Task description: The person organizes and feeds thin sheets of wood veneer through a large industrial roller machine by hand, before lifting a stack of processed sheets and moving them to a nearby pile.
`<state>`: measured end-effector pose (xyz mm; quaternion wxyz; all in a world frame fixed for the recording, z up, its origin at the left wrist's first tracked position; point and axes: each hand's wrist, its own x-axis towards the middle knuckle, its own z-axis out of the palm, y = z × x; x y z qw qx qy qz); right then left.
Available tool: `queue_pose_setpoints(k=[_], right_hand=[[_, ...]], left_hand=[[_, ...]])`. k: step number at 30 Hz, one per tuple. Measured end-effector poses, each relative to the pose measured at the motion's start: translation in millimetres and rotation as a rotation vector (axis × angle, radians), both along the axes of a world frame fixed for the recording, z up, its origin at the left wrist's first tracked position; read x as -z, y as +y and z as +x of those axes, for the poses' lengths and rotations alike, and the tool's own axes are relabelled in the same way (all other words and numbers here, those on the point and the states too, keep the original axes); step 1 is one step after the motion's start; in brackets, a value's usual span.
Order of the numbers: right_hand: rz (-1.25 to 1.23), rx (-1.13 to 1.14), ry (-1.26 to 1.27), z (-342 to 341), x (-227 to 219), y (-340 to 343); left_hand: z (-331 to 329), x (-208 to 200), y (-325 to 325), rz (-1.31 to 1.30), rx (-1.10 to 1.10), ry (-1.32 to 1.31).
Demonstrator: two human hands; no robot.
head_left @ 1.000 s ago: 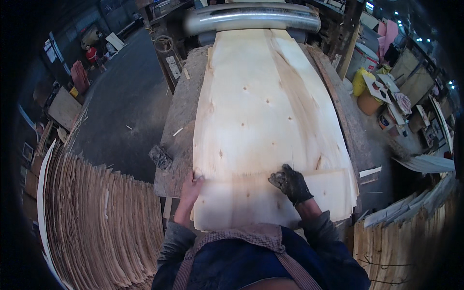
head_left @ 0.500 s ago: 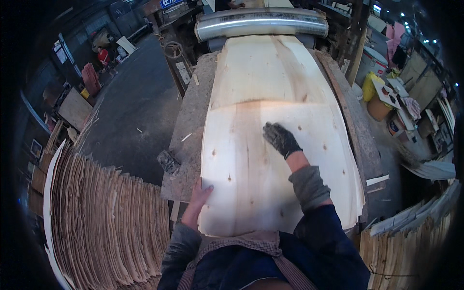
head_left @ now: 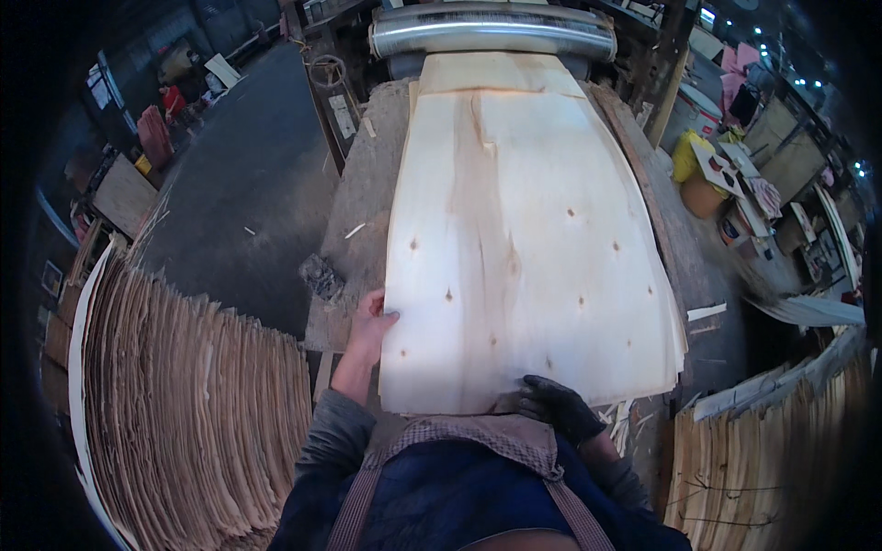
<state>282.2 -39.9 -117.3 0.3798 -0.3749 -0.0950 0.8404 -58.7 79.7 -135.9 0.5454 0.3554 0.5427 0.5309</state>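
Observation:
A long pale wood veneer sheet with brown streaks and small knots lies in front of me on top of other veneer. My bare left hand grips its left edge, thumb on top and fingers at the side. At the sheet's near edge, close to my apron, is my right hand in a dark glove. Its fingers are closed at that edge, partly over the surface. Beyond the sheet's far edge, more veneer reaches up to a shiny metal roller.
A worn bench shows along the left, with a dark lump on it. Stacks of veneer stand at lower left and lower right. A wooden rail borders the right side. Far left, a person in red is visible.
The top sheet has slid away from me, toward the roller. My right hand has come back from its middle to the near edge; my left hand stays at the left edge, slightly farther forward.

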Motion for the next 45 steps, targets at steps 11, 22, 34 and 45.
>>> queue_pose_setpoints(k=[11,22,34,45], right_hand=[[-0.066,0.138,-0.096,26,50,-54],[0.085,0.229,-0.24,14,-7,5],[0.375,0.246,0.011,-4,26,291],[0.309,-0.031,0.193,-11,43,232]], left_hand=[[0,-70,-11,0.056,0.153,-0.28],[-1,-88,31,0.104,0.089,-0.285],[20,41,10,0.014,0.102,1.002],[-7,51,20,-0.083,0.168,0.052]])
